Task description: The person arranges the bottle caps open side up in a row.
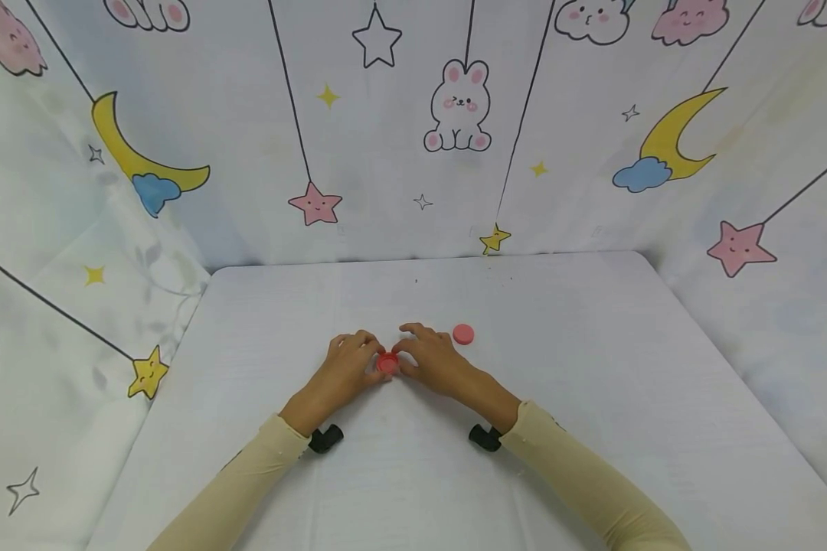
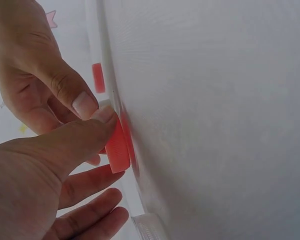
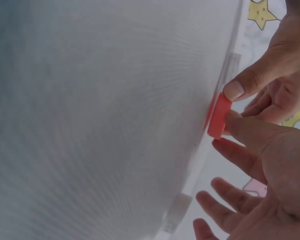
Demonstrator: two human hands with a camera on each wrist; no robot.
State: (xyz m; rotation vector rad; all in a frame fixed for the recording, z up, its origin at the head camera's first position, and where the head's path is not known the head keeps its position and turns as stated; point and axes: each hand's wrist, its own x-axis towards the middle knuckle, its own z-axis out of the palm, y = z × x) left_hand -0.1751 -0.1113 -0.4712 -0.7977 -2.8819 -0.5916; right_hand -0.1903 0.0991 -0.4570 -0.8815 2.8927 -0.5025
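Observation:
A red, ridged round cap (image 1: pixel 387 363) lies between the two hands, its hollow side up. My left hand (image 1: pixel 348 366) pinches it from the left, thumb on the near side and index finger on the far side. From the right, my right hand (image 1: pixel 436 360) pinches the same cap with thumb and index finger; its other fingers are spread. In the left wrist view the cap (image 2: pixel 118 150) is seen edge-on, close above the white surface; touching or apart cannot be told. A second red cap (image 1: pixel 463 334) lies flat beyond the right hand.
A clear ribbed piece (image 2: pixel 150 227) stands near the left fingers, and a whitish translucent piece (image 3: pixel 177 212) shows low in the right wrist view. White cloth covers the table (image 1: pixel 400 482). A printed curtain (image 1: pixel 386 138) encloses the back and sides.

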